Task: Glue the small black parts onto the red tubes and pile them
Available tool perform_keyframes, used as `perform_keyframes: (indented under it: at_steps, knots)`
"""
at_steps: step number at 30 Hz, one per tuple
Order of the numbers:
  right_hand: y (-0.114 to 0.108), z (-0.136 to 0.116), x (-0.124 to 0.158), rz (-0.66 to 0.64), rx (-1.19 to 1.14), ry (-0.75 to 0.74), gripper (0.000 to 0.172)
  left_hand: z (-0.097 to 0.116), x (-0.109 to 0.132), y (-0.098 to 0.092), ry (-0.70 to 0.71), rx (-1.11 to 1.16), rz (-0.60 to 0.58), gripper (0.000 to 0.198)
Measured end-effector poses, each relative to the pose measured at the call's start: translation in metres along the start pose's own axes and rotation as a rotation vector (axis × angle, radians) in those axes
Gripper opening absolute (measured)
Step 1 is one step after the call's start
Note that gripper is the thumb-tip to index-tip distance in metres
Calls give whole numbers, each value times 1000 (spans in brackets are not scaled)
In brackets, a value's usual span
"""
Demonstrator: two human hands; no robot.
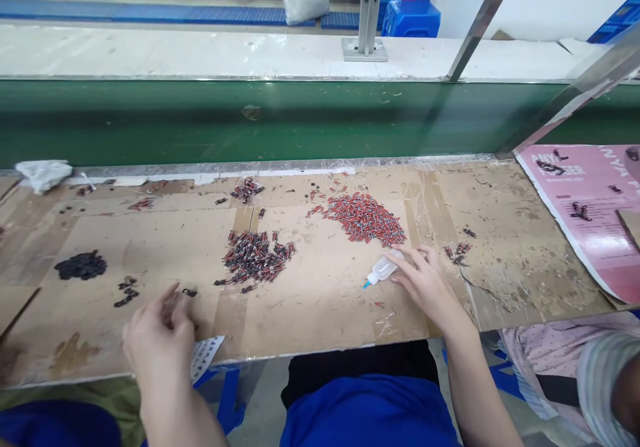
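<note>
My right hand (427,284) has its thumb and fingers around the rear end of a small clear squeeze bottle (384,267) with a blue tip. The bottle is tilted low over the cardboard, tip toward the left. My left hand (163,330) is half curled above the cardboard, thumb and index finger apart, nothing visible between them. Just beyond its fingertips lies a small black part (189,292). A few similar black pieces (127,294) lie left of that hand. Behind the bottle spreads a heap of small red-and-metal parts (365,217).
Between my hands lies a pile of black-and-red assemblies (257,257). A black pile (81,265) is at the left, and a smaller cluster (246,189) sits farther back. A pink printed sheet (590,220) covers the right end. Behind the cardboard (310,320) runs a green belt (200,124). People sit on both sides.
</note>
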State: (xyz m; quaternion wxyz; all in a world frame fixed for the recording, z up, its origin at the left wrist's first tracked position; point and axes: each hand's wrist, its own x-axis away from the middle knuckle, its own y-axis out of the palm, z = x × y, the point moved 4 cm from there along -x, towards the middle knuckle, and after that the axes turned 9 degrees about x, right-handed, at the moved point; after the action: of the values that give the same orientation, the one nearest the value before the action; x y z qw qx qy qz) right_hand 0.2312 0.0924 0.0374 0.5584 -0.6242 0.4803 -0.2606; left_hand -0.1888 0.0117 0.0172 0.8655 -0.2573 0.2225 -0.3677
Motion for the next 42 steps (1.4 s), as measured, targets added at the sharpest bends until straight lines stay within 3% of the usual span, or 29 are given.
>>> perform_keyframes:
  at_steps: [5,8,11,14,17,20,25,28,35,42]
  knots:
    - [-3,2,-10,-72,-110,-22,22,-1,-12,-2,79,-199,-91,19]
    - [-3,2,-6,-71,-376,18,27,1,-10,-3,91,-156,-138,23]
    - [2,2,1,-9,-729,185,41,17,5,5,39,55,-45,26]
    - [11,-3,4,103,-1058,402,52,58,32,39,216,231,-158,24]
    - [19,-14,0,157,-1287,554,51,98,68,86,482,321,-458,20]
    - [26,-26,-4,148,-1438,628,41,116,93,119,625,343,-529,16]
    - [34,-36,0,173,-1387,678,28,117,102,132,681,329,-395,13]
    - [34,-37,4,199,-1315,692,23,114,101,131,655,355,-418,12]
    - [30,-36,7,203,-1020,699,24,110,99,132,396,438,-469,19]
    - [30,-37,7,200,-961,639,25,106,98,134,288,451,-477,22]
